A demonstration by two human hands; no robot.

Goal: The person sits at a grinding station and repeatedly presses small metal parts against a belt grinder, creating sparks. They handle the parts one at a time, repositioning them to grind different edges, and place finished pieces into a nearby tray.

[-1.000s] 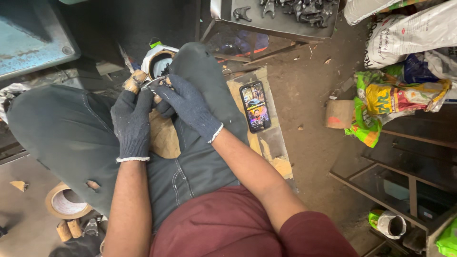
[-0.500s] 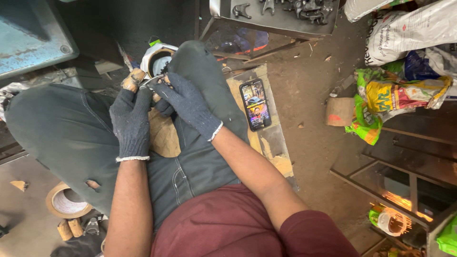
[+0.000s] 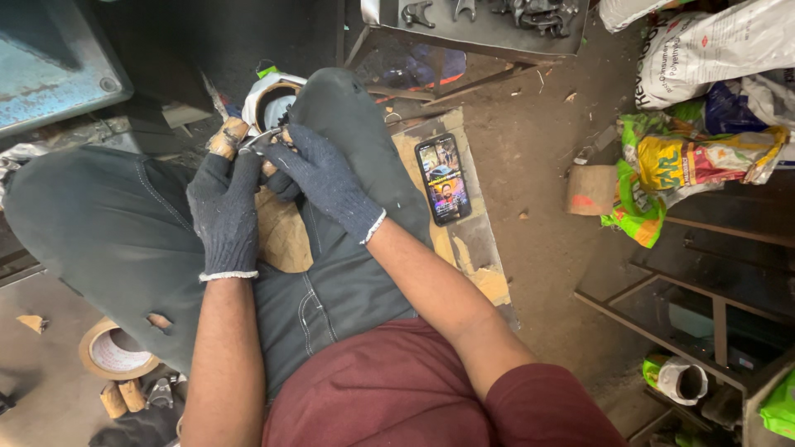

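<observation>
Gripping, seemingly unchanged: gloved hands (image 3: 273, 186).

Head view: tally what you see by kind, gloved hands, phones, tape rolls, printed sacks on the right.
Gloved hands: 2, left hand and right hand, both on a small metal part
Phones: 1, phone
Tape rolls: 1, tape roll
Printed sacks: at least 2, white sack, green-yellow sack
Total: 6

- Two gloved hands, left hand (image 3: 225, 217) and right hand (image 3: 325, 178), just left of the phone (image 3: 443, 178).
- One phone.
- One tape roll (image 3: 116, 352), well below-left of the phone.
- Two sacks (image 3: 712, 50), upper right of the phone.
</observation>
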